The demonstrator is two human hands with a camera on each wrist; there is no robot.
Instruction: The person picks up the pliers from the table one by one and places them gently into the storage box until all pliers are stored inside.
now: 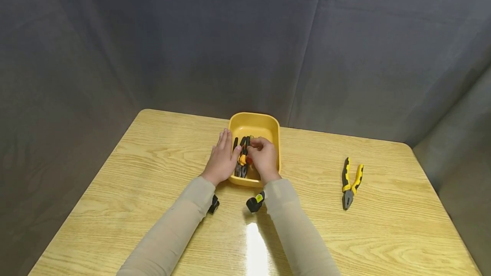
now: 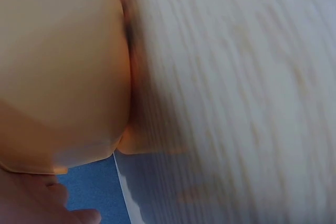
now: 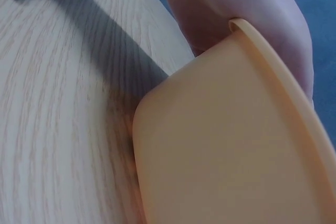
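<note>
A yellow plastic bin (image 1: 254, 115) stands near the table's back edge. Inside, along its left side, lie pliers (image 1: 244, 156) with black and orange handles, their metal jaws toward me. My left hand (image 1: 221, 160) rests over the bin's left rim, fingers stretched out along it and thumb reaching inside over the tools. In the left wrist view its fingers (image 2: 47, 198) show at the bin's rim. My right hand (image 1: 264, 156) reaches over the near right part of the bin, thumb and bent forefinger pinching at a black plier handle. A red bit shows below those fingertips; the palm hides the rest.
To the right of the bin, another pair of pliers (image 1: 350, 184) with yellow and black handles lies on the wooden table (image 1: 399, 220), jaws toward me. A grey curtain (image 1: 245, 45) hangs behind the table. Black cameras (image 1: 253, 203) hang at my wrists.
</note>
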